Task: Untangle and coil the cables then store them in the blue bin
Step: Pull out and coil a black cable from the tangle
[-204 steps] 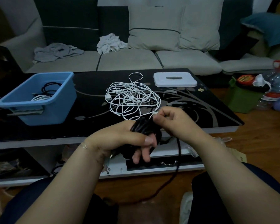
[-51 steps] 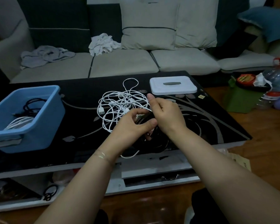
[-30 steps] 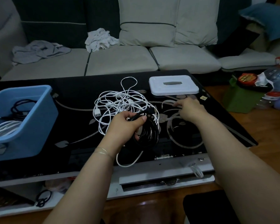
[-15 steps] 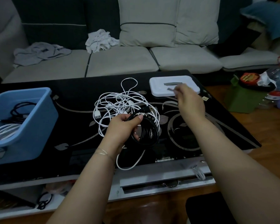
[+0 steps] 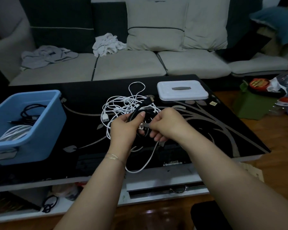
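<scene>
Left hand grips the coiled black cable, glossy loops, above the dark glass desk. Right hand pinches a small tie beside it. Tangled white cables lie just behind. Blue bin, smooth plastic, sits left.

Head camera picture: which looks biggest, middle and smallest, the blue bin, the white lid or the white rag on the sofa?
1. Blue bin, though it is nearer the camera, which helps.
2. White lid.
3. White rag, farthest away, so it may really be bigger.
</scene>
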Demonstrator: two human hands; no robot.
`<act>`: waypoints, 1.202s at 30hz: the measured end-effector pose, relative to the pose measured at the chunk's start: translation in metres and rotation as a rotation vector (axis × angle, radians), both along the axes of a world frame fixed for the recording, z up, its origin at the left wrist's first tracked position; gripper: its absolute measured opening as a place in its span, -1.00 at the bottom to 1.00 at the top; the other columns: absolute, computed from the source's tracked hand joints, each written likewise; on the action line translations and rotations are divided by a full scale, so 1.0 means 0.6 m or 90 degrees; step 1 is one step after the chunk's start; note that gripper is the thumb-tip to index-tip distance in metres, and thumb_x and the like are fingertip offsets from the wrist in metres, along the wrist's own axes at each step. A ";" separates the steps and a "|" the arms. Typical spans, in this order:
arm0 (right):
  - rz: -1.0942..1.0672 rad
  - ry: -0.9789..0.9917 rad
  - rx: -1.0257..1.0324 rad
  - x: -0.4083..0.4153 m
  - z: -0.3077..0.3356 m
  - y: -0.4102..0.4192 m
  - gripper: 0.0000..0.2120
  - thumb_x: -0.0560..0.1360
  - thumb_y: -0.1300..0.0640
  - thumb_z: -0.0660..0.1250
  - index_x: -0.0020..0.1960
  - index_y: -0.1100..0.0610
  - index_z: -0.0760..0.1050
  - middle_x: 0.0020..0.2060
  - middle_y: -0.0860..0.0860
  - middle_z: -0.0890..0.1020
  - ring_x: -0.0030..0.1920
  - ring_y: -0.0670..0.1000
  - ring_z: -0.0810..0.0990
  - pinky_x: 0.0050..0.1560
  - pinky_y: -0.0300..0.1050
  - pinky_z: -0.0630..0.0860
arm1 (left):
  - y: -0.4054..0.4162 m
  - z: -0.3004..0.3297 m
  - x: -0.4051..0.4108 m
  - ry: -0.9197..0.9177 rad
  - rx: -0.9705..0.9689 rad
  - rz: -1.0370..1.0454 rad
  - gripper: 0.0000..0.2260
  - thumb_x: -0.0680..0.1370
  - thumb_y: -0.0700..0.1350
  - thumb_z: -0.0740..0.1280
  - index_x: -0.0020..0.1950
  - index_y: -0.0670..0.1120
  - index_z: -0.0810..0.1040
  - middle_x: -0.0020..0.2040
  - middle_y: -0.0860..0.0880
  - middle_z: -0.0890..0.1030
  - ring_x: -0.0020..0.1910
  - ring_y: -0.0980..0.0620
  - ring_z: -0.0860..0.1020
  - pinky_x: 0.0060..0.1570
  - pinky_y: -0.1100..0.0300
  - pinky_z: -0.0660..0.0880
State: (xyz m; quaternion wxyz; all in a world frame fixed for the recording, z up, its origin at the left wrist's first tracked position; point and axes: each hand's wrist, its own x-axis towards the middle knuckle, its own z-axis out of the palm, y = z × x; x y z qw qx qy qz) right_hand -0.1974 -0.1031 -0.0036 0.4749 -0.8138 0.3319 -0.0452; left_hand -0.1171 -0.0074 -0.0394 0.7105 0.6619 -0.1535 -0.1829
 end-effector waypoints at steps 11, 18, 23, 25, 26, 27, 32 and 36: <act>-0.064 -0.080 -0.078 0.028 -0.030 0.029 -0.73 0.52 0.12 0.26 -0.35 0.03 0.52 -0.37 0.01 0.68 -0.22 0.04 0.68 0.02 0.04 0.58 | 0.009 -0.006 0.000 0.038 -0.068 -0.022 -0.94 0.51 -0.17 0.42 -0.10 -0.15 0.64 -0.33 -0.07 0.60 -0.44 0.01 0.49 -0.39 0.21 0.51; -0.145 -0.096 -0.179 0.020 -0.029 0.056 -0.85 0.55 -0.01 0.20 0.02 -0.05 0.52 -0.24 -0.15 0.68 -0.02 -0.08 0.59 -0.18 -0.18 0.36 | 0.008 0.002 -0.001 0.064 -0.094 -0.038 -0.98 0.51 -0.16 0.42 -0.12 -0.08 0.65 -0.27 -0.01 0.65 -0.28 -0.02 0.55 -0.26 0.18 0.53; -0.158 -0.088 -0.210 0.022 -0.032 0.058 -0.93 0.56 0.01 0.21 -0.04 -0.03 0.43 -0.26 -0.15 0.65 -0.04 -0.06 0.60 -0.20 -0.15 0.35 | 0.010 -0.002 -0.003 0.121 -0.083 -0.063 -0.88 0.51 -0.14 0.42 0.01 -0.14 0.66 -0.13 -0.08 0.69 -0.21 -0.03 0.61 -0.23 0.19 0.57; -0.153 -0.079 -0.234 0.022 -0.033 0.055 -0.95 0.55 0.03 0.20 -0.04 -0.02 0.41 -0.19 -0.11 0.65 -0.01 0.00 0.60 -0.19 -0.14 0.36 | 0.010 -0.004 -0.006 0.123 -0.076 -0.065 -0.89 0.52 -0.14 0.42 0.00 -0.14 0.67 -0.13 -0.09 0.70 -0.22 -0.03 0.62 -0.23 0.18 0.57; -0.145 -0.074 -0.245 0.022 -0.032 0.054 -0.95 0.56 0.04 0.19 -0.02 -0.01 0.41 -0.13 -0.08 0.66 0.01 0.03 0.59 -0.17 -0.13 0.38 | 0.009 -0.005 -0.006 0.122 -0.071 -0.062 -0.89 0.52 -0.14 0.42 -0.01 -0.14 0.68 -0.14 -0.10 0.70 -0.23 -0.05 0.60 -0.21 0.14 0.56; -0.133 -0.067 -0.256 0.021 -0.029 0.054 -0.94 0.56 0.05 0.18 -0.01 0.01 0.40 -0.07 -0.04 0.65 0.03 0.07 0.58 -0.14 -0.10 0.39 | 0.008 -0.006 -0.006 0.121 -0.067 -0.058 -0.88 0.51 -0.14 0.42 -0.01 -0.15 0.68 -0.14 -0.12 0.69 -0.23 -0.06 0.59 -0.18 0.11 0.55; -0.026 -0.027 -0.293 0.022 -0.020 0.047 -0.85 0.55 0.08 0.19 0.06 0.12 0.34 -0.02 0.04 0.59 0.01 0.14 0.56 -0.11 -0.04 0.42 | 0.006 -0.004 -0.001 0.082 -0.030 -0.042 -0.91 0.50 -0.15 0.43 -0.11 -0.17 0.68 -0.20 -0.18 0.64 -0.26 -0.11 0.55 -0.21 0.07 0.53; 0.082 -0.073 -0.188 0.014 -0.016 0.013 -0.90 0.52 0.14 0.29 -0.16 0.00 0.42 -0.28 -0.06 0.64 -0.20 -0.02 0.61 -0.12 -0.09 0.55 | 0.014 0.004 0.012 0.069 0.019 -0.046 -0.87 0.51 -0.14 0.43 -0.07 -0.21 0.66 -0.31 -0.08 0.61 -0.50 0.10 0.48 -0.44 0.27 0.49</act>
